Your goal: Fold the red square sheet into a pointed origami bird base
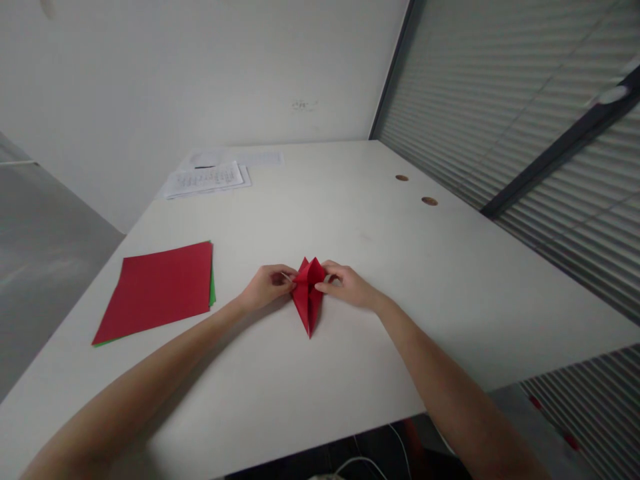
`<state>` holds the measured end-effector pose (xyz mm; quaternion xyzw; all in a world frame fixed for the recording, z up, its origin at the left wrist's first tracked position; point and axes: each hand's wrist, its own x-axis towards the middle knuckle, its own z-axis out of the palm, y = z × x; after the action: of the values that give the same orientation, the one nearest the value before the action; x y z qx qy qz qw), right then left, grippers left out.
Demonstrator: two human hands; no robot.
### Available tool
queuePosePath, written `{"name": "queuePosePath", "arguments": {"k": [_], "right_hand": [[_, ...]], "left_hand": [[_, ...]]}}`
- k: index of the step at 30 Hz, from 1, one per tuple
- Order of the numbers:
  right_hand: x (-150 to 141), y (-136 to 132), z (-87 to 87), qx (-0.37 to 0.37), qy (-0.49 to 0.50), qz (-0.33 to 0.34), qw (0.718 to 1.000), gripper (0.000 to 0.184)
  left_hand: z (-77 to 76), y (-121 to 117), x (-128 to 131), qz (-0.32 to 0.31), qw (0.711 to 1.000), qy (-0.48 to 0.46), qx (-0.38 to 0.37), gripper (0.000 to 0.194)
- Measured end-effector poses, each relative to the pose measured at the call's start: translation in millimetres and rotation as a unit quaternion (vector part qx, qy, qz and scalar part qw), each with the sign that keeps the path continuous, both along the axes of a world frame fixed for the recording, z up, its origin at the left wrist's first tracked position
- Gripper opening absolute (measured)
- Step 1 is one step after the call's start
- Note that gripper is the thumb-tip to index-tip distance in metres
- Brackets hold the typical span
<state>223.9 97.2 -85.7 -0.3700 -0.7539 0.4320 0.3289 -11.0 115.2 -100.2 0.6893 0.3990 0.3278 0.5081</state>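
A folded piece of red origami paper [309, 303] lies on the white table in front of me. Its lower end narrows to a point toward me, and two short peaks stick up at its far end. Along its middle runs a dark open crease. My left hand [270, 285] pinches its left edge between thumb and fingers. On the opposite side, my right hand [347, 285] pinches the right edge, with the thumb resting on the front flap. The fingertips behind the paper are partly hidden.
Left of my hands lies a stack of red paper sheets [160, 287] with a green sheet [213, 287] showing under its edge. Written papers [210, 179] lie at the table's far left. Two round holes [429, 201] pierce the tabletop near the blinds [480, 100] on the right.
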Motion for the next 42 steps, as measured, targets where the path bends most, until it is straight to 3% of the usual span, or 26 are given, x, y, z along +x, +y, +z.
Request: {"name": "queuePosePath", "arguments": {"k": [4,8,14,18,23,30,37,40,42], "right_hand": [[-5,-2,-2.4,0.009,0.004,-0.011,1.000,0.017],[-17,-9,-4.7,0.042,-0.018,-0.020,0.999,0.010],[-29,-16,-8.4,0.063,-0.055,-0.005,0.996,0.012],[-27,-15,-10.3,0.060,-0.005,0.003,0.998,0.031],[-24,-10,-9.5,0.028,0.078,-0.033,0.996,0.051],[-33,-11,-12.9,-0.013,0.123,-0.075,0.990,0.040],[-40,-13,-19.3,-0.073,0.166,-0.093,0.979,0.039],[-41,-16,-17.6,-0.054,0.145,-0.089,0.984,0.031],[-41,-19,-12.6,0.001,0.106,-0.100,0.989,0.026]], "left_hand": [[14.3,-4,0,-0.018,0.993,0.068,0.093,0.027],[26.4,-6,2,-0.033,0.989,0.033,0.138,0.028],[22.9,-9,5,-0.039,0.986,-0.006,0.162,0.025],[16.3,-10,7,0.042,0.988,-0.033,0.146,0.022],[13.3,-13,13,0.103,0.988,-0.103,0.045,0.027],[15.8,-20,17,0.090,0.991,-0.094,0.018,0.027],[25.1,-22,16,0.071,0.994,-0.049,0.068,0.025],[30.4,-21,15,0.063,0.993,-0.017,0.102,0.021],[33.4,-21,15,0.071,0.992,-0.007,0.107,0.018]]}}
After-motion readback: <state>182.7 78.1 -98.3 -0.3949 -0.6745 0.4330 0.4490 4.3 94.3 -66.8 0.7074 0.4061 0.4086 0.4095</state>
